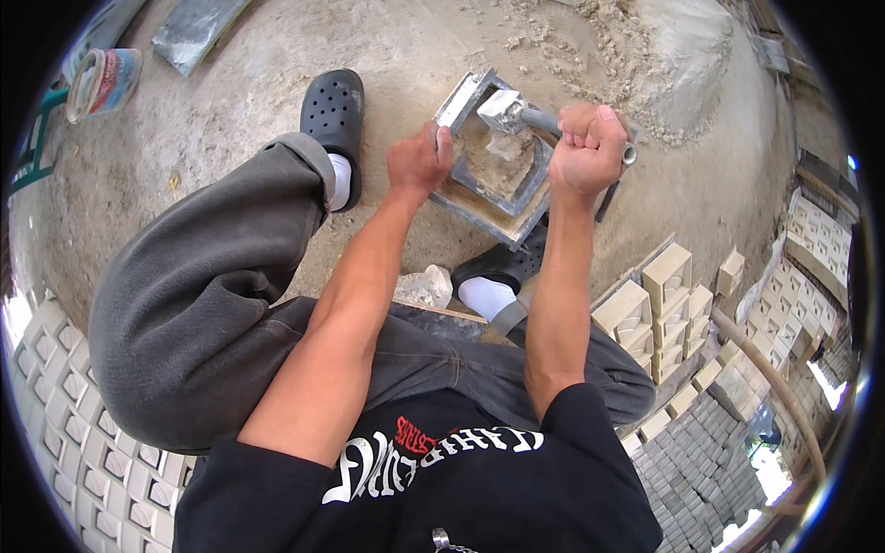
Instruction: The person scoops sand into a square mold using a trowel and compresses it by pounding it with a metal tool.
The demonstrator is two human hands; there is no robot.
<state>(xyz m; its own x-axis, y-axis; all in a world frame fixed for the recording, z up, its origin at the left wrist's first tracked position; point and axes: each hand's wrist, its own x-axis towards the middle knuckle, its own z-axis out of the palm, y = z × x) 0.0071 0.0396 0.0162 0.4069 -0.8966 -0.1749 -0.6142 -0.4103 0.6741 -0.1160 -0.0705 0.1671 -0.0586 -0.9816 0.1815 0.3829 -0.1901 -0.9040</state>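
Note:
A grey metal mould frame [484, 217] lies on the ground between my feet, with sandy material [493, 166] inside it. My left hand [419, 164] is closed round the left side of the frame, its thumb on the rim. My right hand [588, 152] is wrapped round the pipe handle of a hammer [540, 119]. The hammer's blocky, pale-dusted head [501, 110] is over the far part of the mould; whether it touches the material I cannot tell.
A sand heap [687, 69] rises at the far right. Cast blocks [666, 276] are stacked to my right, with more blocks [78, 415] at lower left. A bucket [106, 83] and flat sheet [195, 35] are far left. A clear plastic bag [426, 287] lies near my right foot.

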